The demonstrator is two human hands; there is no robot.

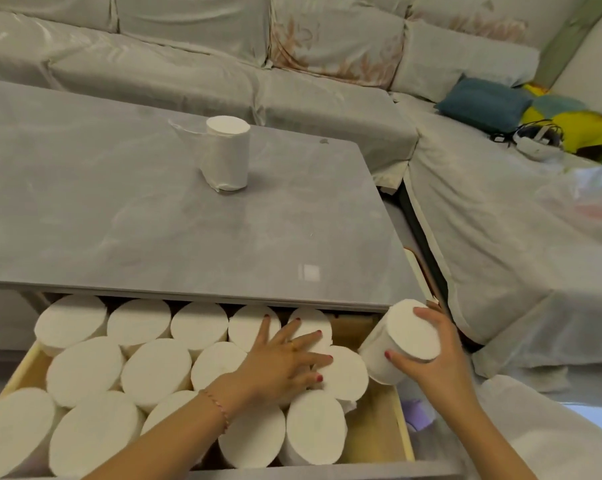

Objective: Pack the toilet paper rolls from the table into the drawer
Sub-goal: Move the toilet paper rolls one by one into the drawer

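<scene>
1. Sofa point(327, 98) under light covers runs behind and to the right; a blue cushion point(485, 103) lies on it. Not task-relevant.
2. Grey table point(154, 220) in the middle, drawer point(401, 431) pulled out below its near edge.
3. Packed rolls point(84, 368) fill most of the drawer in three rows, all upright, flat ends up, long axes vertical. Bare drawer floor shows only at the right end.
4. Progress, judged: nearly done. One wrapped roll point(227, 152) left on the table, upright, axis vertical, loose wrapper tail sticking out to the left. One more is in hand.
5. Held roll point(400, 344) is over the drawer's right end, tilted, flat end facing up and toward the camera, axis leaning right at the top. Not yet seated.
6. Right hand point(434, 358) grasps that roll, thumb and fingers curled round its upper rim.
7. Left hand point(285, 362) lies flat, fingers spread, pressing on tops of packed rolls near the gap; grasping nothing.
</scene>
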